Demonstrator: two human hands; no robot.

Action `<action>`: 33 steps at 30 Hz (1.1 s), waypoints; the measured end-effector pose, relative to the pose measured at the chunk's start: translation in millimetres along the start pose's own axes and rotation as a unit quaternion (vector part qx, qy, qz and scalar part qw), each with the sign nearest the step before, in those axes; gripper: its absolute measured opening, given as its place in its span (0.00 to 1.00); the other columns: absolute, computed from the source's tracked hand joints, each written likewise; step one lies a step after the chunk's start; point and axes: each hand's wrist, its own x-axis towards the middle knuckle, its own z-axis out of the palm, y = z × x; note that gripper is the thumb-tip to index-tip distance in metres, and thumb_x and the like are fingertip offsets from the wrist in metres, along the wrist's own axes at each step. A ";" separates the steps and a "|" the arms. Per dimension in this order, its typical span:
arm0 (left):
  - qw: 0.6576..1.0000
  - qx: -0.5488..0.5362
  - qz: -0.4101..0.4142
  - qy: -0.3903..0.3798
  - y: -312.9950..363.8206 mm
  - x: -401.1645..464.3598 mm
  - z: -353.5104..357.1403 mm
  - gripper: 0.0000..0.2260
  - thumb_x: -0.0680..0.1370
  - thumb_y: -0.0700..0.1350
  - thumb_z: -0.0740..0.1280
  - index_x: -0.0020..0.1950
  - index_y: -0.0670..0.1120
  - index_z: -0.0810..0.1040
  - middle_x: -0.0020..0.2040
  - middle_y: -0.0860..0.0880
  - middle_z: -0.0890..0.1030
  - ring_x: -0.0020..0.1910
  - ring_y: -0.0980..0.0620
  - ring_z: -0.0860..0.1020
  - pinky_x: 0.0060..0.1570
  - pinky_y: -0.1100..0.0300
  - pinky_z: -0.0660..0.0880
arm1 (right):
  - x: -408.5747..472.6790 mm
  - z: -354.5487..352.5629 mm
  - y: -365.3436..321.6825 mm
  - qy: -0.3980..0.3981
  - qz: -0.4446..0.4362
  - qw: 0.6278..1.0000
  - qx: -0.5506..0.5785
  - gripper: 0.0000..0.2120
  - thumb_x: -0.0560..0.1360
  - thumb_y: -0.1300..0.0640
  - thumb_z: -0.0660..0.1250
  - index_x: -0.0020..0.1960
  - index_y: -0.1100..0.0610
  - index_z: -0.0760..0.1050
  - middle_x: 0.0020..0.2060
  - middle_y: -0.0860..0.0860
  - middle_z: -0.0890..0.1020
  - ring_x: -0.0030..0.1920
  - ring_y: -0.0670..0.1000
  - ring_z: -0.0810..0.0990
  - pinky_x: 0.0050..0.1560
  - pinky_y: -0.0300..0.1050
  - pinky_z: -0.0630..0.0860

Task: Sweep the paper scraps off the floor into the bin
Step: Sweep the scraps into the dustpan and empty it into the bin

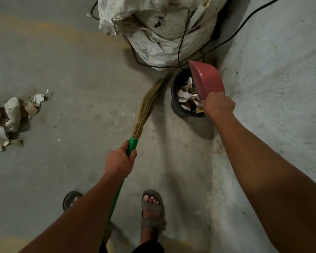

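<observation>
bin (177, 106): wall (272, 79) right | sack (153, 33) behind | left open

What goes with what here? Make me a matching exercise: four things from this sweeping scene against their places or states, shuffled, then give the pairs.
Things:
1. dustpan
2. broom
3. paper scraps
4. bin

Places or states:
A. piled on the floor at far left
B. gripped by the left hand at its green handle
C. tipped over the bin, held by the right hand
D. beside the wall, paper inside

Pairs: 1-C, 2-B, 3-A, 4-D
</observation>
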 end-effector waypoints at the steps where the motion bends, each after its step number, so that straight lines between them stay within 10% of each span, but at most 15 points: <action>1: 1.000 0.000 0.002 -0.001 0.3 0.8 0.6 0.29 0.86 0.57 0.63 0.86 0.54 0.60 0.51 0.45 0.82 0.36 0.49 0.83 0.37 0.52 0.86 | 2.2 1.5 0.4 0.001 0.000 1.000 0.007 0.15 0.81 0.51 0.68 0.62 0.60 0.79 0.55 0.60 0.81 0.52 0.61 0.82 0.45 0.51 0.73; 16: 0.996 -0.038 0.022 0.073 0.4 -1.5 -26.4 0.29 0.86 0.59 0.59 0.86 0.53 0.59 0.44 0.47 0.82 0.36 0.48 0.83 0.40 0.48 0.86 | -99.4 -13.3 -28.4 0.062 0.095 0.976 0.188 0.22 0.84 0.52 0.60 0.73 0.61 0.64 0.62 0.62 0.78 0.59 0.67 0.80 0.50 0.58 0.74; 33: 0.971 -0.150 -0.060 0.178 -156.0 -17.2 -104.6 0.17 0.86 0.58 0.60 0.67 0.48 0.73 0.39 0.49 0.80 0.35 0.50 0.80 0.34 0.52 0.79 | -168.5 19.7 -282.4 -0.048 -0.086 0.950 0.296 0.18 0.87 0.47 0.53 0.64 0.60 0.70 0.59 0.65 0.81 0.59 0.68 0.79 0.52 0.56 0.72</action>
